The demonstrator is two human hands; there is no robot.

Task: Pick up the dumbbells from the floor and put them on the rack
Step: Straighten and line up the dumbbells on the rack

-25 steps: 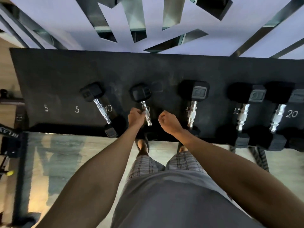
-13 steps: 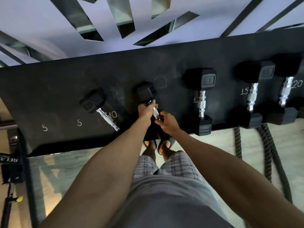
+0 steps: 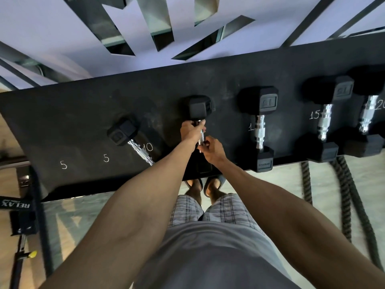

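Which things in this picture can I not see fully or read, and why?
Head view:
1. held dumbbell: handle mostly covered by left hand and right hand.
2. angled dumbbell: near head hidden behind the left forearm.
3. rightmost dumbbell: cut off by the right edge.
4. held dumbbell's weight marking: too dark to read.

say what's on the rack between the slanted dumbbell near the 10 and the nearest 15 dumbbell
In the head view, one dumbbell, its handle gripped by the left hand and the right hand.
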